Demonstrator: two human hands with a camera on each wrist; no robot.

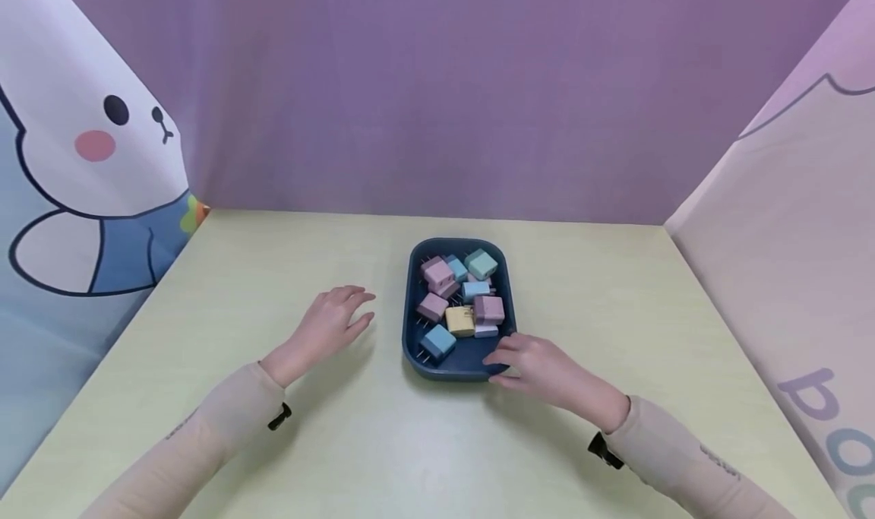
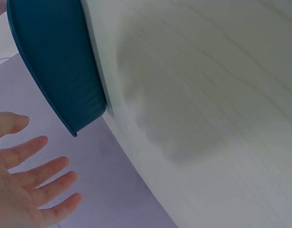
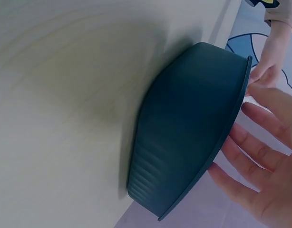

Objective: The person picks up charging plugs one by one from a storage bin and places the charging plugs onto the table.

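Note:
A dark blue tray [image 1: 463, 361] with rounded corners stands on the table, holding several small plug-in charger blocks. Among them are a yellow charger [image 1: 460, 321], a green charger [image 1: 481, 264], a blue charger [image 1: 438, 341] at the near left and a mauve charger [image 1: 488, 309] at the right. Some show their metal prongs. At the tray's near right corner is my right hand [image 1: 540, 365], its loosely bent fingers [image 3: 250, 152] at the rim and nothing gripped. My left hand [image 1: 331, 321] hovers left of the tray, apart from it, with fingers spread in the left wrist view.
The pale yellow table [image 1: 294, 458] runs back to a purple backdrop [image 1: 437, 93]. Printed cloth panels flank it, a rabbit figure [image 1: 89, 177] on the left one and lettering [image 1: 810, 393] on the right. Small black clips [image 1: 605, 450] sit at both sleeves.

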